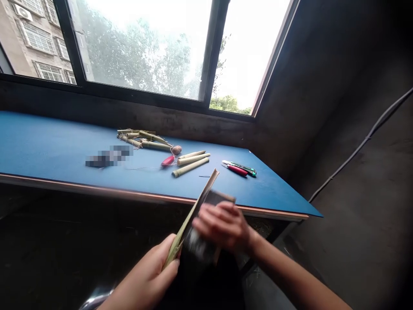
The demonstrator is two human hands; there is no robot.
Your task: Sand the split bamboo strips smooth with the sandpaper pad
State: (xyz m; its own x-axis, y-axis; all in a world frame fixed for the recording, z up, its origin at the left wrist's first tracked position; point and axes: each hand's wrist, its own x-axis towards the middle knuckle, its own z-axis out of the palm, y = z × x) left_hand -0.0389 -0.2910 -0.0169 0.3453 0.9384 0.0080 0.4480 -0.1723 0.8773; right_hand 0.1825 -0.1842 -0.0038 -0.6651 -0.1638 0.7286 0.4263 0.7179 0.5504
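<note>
My left hand point(158, 267) is closed around the lower end of a split bamboo strip point(195, 211), which slants up and to the right past the table's front edge. Close to the strip's right side, my right hand point(224, 224) is curled on a dark sheet with tan edges point(214, 197) that looks like sandpaper. Motion blurs these fingers and the sheet's lower part. Whether the sheet touches the strip I cannot tell.
On the blue table point(61, 142) lie several bamboo pieces point(193, 165), a tied bamboo frame point(145, 138), a ball of twine point(176, 150), a red spindle-shaped thing point(167, 161), a green-and-black utility knife point(241, 167) and a red-handled tool point(237, 170). A pixelated patch covers something at left.
</note>
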